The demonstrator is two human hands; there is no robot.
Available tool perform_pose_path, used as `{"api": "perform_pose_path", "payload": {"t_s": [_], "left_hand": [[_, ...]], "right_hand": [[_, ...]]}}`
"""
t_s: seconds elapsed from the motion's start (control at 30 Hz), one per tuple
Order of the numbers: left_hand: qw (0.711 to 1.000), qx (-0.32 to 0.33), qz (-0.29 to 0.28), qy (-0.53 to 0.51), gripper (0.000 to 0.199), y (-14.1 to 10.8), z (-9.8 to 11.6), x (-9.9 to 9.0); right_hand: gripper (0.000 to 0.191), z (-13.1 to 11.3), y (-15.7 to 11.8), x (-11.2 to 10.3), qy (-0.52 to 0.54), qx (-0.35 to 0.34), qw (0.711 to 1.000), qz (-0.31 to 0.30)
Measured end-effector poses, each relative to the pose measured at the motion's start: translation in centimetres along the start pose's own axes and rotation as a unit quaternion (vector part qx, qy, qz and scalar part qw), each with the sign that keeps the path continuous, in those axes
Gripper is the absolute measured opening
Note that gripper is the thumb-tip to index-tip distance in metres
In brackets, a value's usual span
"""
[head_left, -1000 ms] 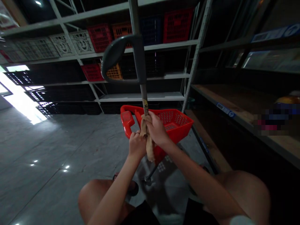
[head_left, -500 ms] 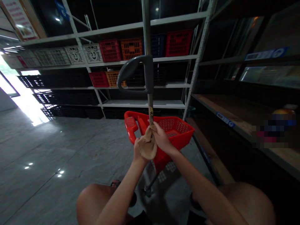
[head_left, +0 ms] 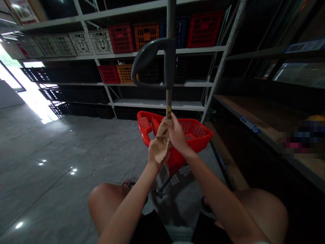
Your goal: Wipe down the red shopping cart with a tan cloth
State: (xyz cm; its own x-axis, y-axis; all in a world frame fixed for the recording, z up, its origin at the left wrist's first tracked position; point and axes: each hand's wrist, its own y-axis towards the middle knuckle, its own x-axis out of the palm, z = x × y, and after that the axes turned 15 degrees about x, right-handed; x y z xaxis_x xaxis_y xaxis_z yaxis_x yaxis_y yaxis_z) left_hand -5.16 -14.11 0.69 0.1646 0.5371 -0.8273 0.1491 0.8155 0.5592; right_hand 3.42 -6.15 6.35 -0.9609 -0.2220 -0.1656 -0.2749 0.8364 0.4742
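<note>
A crumpled tan cloth (head_left: 161,145) is bunched between my hands. It is soft and light, folding wherever I press, so gathering a thick fold of it gives the surest hold. My right hand (head_left: 177,135) is closed round the cloth and a slim, upright pole (head_left: 169,103), just below a yellowish band (head_left: 168,112) on the shaft. My left hand (head_left: 154,154) sits lower, closed on the cloth from behind, with most of its fingers hidden by the fabric.

The pole looks stiff and light, and its curved grey handle (head_left: 146,61) offers a second place to grip higher up. The shaft may turn slippery under a damp cloth, though I cannot tell whether the cloth is wet. Just beyond my hands is a red plastic basket (head_left: 198,134); I cannot tell whether the pole joins it.

Compared with half a second ago, my right hand is closer to the band, and the cloth no longer hangs as a pouch below my grip.

Further out stand white steel shelving (head_left: 230,44) with a red crate (head_left: 121,39) and an orange crate (head_left: 146,35), and the polished grey floor (head_left: 50,176).
</note>
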Motion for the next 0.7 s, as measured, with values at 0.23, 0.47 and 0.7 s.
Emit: {"api": "perform_pose_path", "payload": {"t_s": [0.23, 0.47, 0.7], "left_hand": [[0.992, 0.095, -0.009, 0.083, 0.027, -1.2, 0.2, -1.5], [0.980, 0.184, 0.074, -0.004, 0.031, -0.9, -6.6, -4.5], [0.955, 0.085, 0.231, -0.167, 0.055, -0.7, -8.3, -0.9]], "right_hand": [[0.044, 12.6, -5.7, -6.3, -0.207, 0.069, 0.975, 0.029], [0.034, 16.1, -2.3, -12.9, -0.238, 0.142, 0.948, 0.155], [0.037, 10.9, -8.3, -2.2, -0.105, 0.083, 0.976, 0.170]]}}
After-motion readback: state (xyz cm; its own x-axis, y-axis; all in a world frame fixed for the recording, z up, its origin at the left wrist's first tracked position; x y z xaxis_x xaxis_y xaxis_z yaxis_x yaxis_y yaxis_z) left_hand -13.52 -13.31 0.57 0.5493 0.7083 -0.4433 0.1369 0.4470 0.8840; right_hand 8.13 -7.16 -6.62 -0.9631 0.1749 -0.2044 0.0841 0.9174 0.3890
